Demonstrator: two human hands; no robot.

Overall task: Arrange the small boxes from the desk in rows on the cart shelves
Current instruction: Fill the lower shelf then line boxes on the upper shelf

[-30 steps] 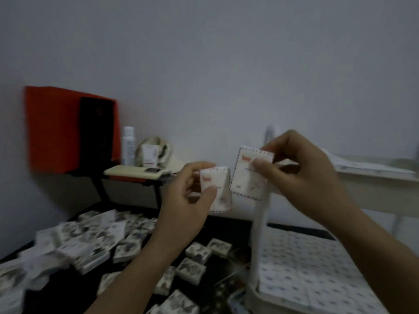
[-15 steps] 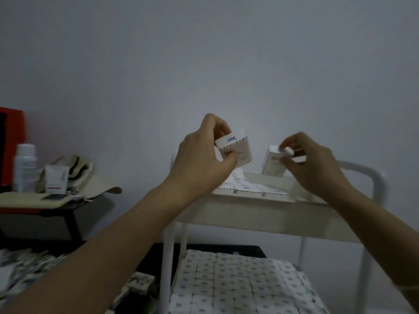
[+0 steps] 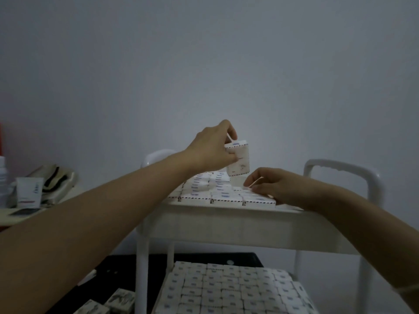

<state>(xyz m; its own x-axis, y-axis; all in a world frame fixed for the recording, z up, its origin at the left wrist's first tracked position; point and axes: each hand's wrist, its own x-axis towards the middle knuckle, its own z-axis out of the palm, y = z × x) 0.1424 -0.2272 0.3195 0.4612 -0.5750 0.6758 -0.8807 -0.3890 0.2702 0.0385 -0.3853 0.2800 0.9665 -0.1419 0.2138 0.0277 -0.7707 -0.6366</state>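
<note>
The left arm is stretched from the lower left of the frame toward the centre. The left hand (image 3: pixel 213 147) is held above the top shelf (image 3: pixel 226 225) of the white plastic cart (image 3: pixel 340 165). A small white cardboard box with a red and blue dashed border (image 3: pixel 241 163) is gripped by this hand, with fingers curled over its top edge and onto its left side. The box is held upright: its long axis is nearly vertical, with a slight lean, and a broad face is turned to the camera. It is in the air, just above the rows of similar white boxes (image 3: pixel 217 191) that are laid flat on the top shelf.

The right arm is extended from the lower right. The right hand (image 3: pixel 281 188) is placed palm down at the right end of these rows, with bent fingertips touching them. Whether a box is pinched under it cannot be told.

More white boxes (image 3: pixel 226 288) are packed in close rows on the lower shelf, at the bottom centre. A few loose boxes (image 3: pixel 118 301) are seen by the black desk (image 3: pixel 118 262) at the bottom left.
</note>
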